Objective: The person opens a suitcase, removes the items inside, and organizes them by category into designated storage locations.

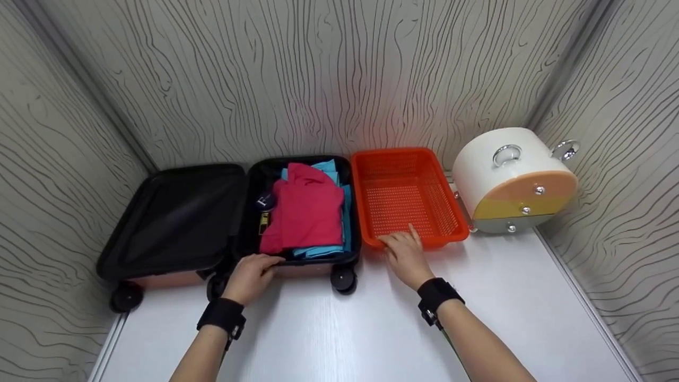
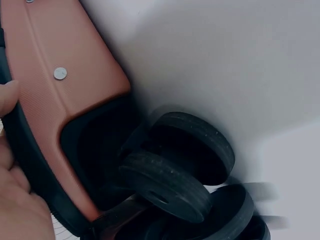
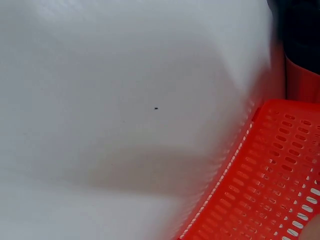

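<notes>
A black-lined suitcase with a pinkish-orange shell lies spread open on the white table. Its right half holds a folded pink garment over light blue cloth. My left hand grips the front rim of that half; in the left wrist view the thumb lies against the suitcase shell. To the right stands an orange-red perforated plastic basket with nothing in it. My right hand holds its front rim near the left corner. Only a sliver of that hand shows in the right wrist view.
A round white case with coloured drawers and silver handles stands right of the basket. Black wheels stick out at the suitcase's front. Wood-grain panels enclose the table at the back and sides.
</notes>
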`<state>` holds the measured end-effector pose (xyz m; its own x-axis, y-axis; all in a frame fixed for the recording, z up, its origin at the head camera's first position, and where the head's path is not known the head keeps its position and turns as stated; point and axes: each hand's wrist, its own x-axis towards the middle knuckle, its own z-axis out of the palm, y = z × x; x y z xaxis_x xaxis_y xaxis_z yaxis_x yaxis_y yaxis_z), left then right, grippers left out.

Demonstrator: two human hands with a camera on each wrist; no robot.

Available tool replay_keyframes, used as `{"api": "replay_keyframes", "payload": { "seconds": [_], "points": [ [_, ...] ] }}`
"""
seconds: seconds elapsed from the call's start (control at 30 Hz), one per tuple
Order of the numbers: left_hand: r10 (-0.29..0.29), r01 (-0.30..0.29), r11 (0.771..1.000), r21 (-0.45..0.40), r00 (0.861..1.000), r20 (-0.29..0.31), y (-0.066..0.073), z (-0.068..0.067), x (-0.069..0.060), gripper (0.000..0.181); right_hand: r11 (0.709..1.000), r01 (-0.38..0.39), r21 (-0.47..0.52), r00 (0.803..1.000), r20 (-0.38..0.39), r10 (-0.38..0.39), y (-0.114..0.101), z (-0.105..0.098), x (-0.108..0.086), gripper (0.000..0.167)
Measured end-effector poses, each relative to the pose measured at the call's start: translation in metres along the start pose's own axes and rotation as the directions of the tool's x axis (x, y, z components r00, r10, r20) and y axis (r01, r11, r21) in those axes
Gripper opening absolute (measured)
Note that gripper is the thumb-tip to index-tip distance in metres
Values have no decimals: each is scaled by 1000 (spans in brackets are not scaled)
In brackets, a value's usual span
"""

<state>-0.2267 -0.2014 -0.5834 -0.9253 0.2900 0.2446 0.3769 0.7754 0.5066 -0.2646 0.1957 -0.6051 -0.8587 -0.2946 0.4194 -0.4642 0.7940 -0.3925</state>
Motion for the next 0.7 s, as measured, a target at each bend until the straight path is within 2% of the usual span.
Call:
{"api": "replay_keyframes", "payload": {
  "seconds": [0.1, 0.2, 0.33, 0.53, 0.7],
  "points": [
    [-54, 55, 998, -26, 998, 33, 3, -3, 1, 24, 1000, 2, 3, 1000, 11, -2, 0, 0, 0, 34],
    [-124, 128, 990, -54, 990, 70, 7, -9, 4, 25, 1000, 5, 9, 1000, 23, -5, 0, -1, 0, 33],
    [-182, 186, 980, -65, 981, 68, 13, -15, 12, 27, 1000, 19, 6, 999, 30, -19, 0, -3, 0, 35],
    [-196, 198, 977, -85, 980, 30, 25, -19, 35, 26, 1000, 10, -5, 999, 40, -9, 3, -5, 5, 37],
    [-249, 259, 959, -118, 964, 94, 34, -21, 58, 28, 1000, -5, 1, 997, 74, 5, 5, -6, 10, 40]
  ]
}}
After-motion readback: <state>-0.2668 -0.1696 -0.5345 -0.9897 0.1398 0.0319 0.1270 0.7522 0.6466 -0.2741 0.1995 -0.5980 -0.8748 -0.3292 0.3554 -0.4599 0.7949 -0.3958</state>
